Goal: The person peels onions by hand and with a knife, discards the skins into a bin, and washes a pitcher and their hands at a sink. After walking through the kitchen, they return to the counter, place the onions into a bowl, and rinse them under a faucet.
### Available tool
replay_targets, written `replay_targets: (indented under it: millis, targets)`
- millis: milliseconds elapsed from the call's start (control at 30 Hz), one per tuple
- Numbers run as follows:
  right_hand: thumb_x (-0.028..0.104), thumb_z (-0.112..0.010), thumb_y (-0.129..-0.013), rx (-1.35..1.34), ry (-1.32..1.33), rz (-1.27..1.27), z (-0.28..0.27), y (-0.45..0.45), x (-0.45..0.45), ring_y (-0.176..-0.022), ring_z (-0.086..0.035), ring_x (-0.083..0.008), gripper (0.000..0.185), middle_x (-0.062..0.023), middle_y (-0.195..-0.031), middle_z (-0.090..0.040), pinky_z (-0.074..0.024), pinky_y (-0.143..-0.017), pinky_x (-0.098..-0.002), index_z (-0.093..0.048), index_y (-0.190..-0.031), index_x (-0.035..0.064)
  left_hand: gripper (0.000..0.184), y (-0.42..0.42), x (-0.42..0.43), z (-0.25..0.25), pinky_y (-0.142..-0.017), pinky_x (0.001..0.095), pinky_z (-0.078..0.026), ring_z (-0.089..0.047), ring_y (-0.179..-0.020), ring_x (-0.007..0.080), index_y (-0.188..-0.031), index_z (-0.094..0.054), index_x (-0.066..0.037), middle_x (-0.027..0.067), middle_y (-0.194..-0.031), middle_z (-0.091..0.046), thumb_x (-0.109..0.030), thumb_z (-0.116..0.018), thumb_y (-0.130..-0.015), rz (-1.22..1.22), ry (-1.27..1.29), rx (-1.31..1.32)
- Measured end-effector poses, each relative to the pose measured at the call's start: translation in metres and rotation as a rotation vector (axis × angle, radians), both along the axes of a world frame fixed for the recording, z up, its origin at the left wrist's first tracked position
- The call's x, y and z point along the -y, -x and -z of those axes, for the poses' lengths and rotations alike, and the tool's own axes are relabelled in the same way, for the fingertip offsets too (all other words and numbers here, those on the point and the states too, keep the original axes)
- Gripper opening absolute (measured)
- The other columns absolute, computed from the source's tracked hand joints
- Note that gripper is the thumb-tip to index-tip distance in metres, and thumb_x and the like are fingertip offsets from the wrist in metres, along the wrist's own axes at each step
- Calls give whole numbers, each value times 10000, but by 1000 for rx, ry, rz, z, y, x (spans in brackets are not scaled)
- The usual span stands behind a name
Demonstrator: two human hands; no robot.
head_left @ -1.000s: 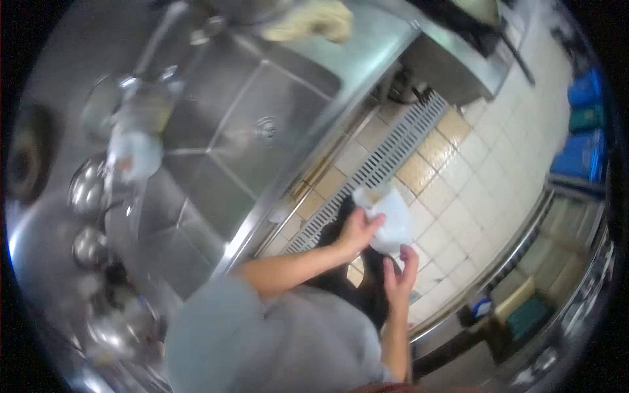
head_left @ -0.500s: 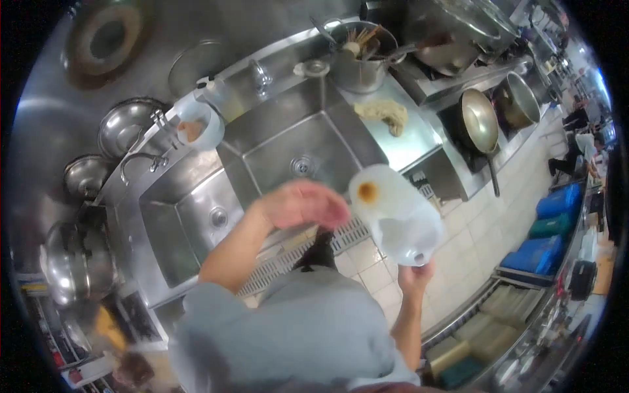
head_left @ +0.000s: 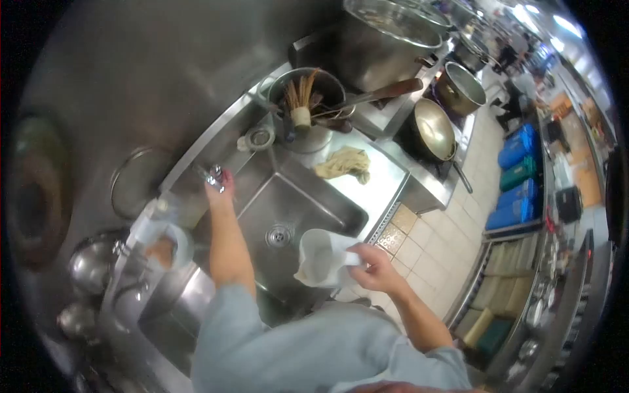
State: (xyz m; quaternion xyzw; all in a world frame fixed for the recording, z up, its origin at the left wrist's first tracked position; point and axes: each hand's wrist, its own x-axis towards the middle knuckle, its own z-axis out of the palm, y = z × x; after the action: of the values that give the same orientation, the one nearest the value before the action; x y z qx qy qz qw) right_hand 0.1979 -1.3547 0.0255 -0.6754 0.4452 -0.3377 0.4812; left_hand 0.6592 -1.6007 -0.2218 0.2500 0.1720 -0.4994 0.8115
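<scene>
My left hand [head_left: 221, 190] reaches over the back of the large steel sink [head_left: 262, 229], its fingers closed round the metal faucet [head_left: 214, 177]. My right hand [head_left: 372, 267] grips the handle of a whitish plastic pitcher [head_left: 321, 257], held tilted above the sink's front edge, its opening toward the left. The drain [head_left: 279, 236] shows on the sink floor behind the pitcher. A beige cloth [head_left: 344, 164] lies on the steel counter right of the sink.
Beyond the sink stands a pot [head_left: 308, 85] with a bamboo brush and long handles. A wok [head_left: 434, 129] and a saucepan [head_left: 460, 88] sit on the stove. A white container [head_left: 164, 247] stands left. Blue bins [head_left: 514, 204] line the right; a person [head_left: 521, 92] stands farther off.
My left hand has moved away from the pitcher to the faucet. The pitcher, now held by its handle in my right hand, has swung left toward the sink. The view has turned.
</scene>
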Motion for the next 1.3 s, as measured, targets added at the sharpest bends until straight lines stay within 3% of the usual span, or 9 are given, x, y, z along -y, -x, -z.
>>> replay_targets:
  millis: [233, 300, 367, 500, 567, 667, 900, 967, 1300]
  targets:
    - [121, -722, -891, -21, -64, -7, 27, -52, 49, -860, -658, -161, 294, -97, -950, -682, -530, -747, -317, -666, -1152, -2, 124, -11, 60, 13, -754, 367, -582, -600, -920, 238, -1071, -568, -32, 102, -1025, -619, -108, -545, -976, -117, 7, -64]
    - [213, -699, -912, -99, -140, -39, 41, -60, 54, -868, -681, -246, 352, -158, -957, -688, -557, -760, -363, -637, -1190, 6, 101, -9, 60, 81, -780, 381, -571, -619, -976, 245, -1045, -569, -56, 75, -1039, -627, -90, -553, -951, 20, -216, 1101]
    - [231, -687, -915, -110, -163, 3, 48, -67, 62, -858, -686, -250, 348, -169, -951, -696, -550, -770, -378, -637, -1175, 5, 101, 27, 32, 1, -883, 431, -543, -621, -1064, 273, -1017, -563, -63, 76, -1067, -639, -61, -571, -917, -129, 335, -45]
    - [200, -677, -873, -158, -194, 4, 88, -90, 82, -880, -692, -294, 348, -211, -970, -689, -537, -794, -408, -629, -1152, -3, 202, 20, -7, -16, -1037, 495, -448, -613, -1135, 276, -1090, -642, -135, 81, -1147, -680, -108, -647, -891, 424, 382, -21]
    - [186, -670, -849, -115, -202, 19, 105, -110, 94, -863, -677, -344, 345, -223, -938, -674, -529, -792, -440, -619, -1127, -13, 249, 27, -32, -29, -1082, 491, -400, -593, -1188, 268, -1184, -631, -106, 88, -1213, -656, -180, -618, -947, 617, 364, 114]
    - [208, -660, -876, -259, -67, -105, 121, -145, 112, -838, -660, -336, 316, -190, -908, -661, -519, -772, -428, -593, -1107, 4, 418, 82, -87, -89, -1077, 476, -433, -570, -1234, 287, -1351, -550, -21, 147, -1348, -605, -225, -598, -989, 839, -184, 707]
    - [269, -605, -896, -288, 71, -411, 136, -235, 147, -869, -639, -438, 324, -239, -924, -644, -500, -786, -501, -579, -1071, -2, 378, 96, -161, -101, -1092, 451, -393, -583, -1222, 338, -1216, -649, 38, 209, -1244, -658, -247, -470, -1044, 385, -297, 1477]
    - [276, -595, -902, -243, 127, -423, 141, -249, 151, -891, -642, -446, 336, -249, -947, -648, -502, -795, -505, -583, -1087, -5, 372, 96, -168, -99, -1038, 479, -417, -583, -1157, 412, -1188, -658, 46, 231, -1182, -667, -229, -456, -1041, 115, -399, 2056]
    - [379, -646, -924, -222, -14, -182, 143, -215, 143, -880, -669, -406, 419, -241, -912, -673, -512, -768, -465, -588, -1110, 8, 359, 101, -93, -129, -929, 450, -488, -655, -1081, 396, -1208, -674, -3, 222, -1157, -699, -248, -471, -1040, 873, -344, 1980]
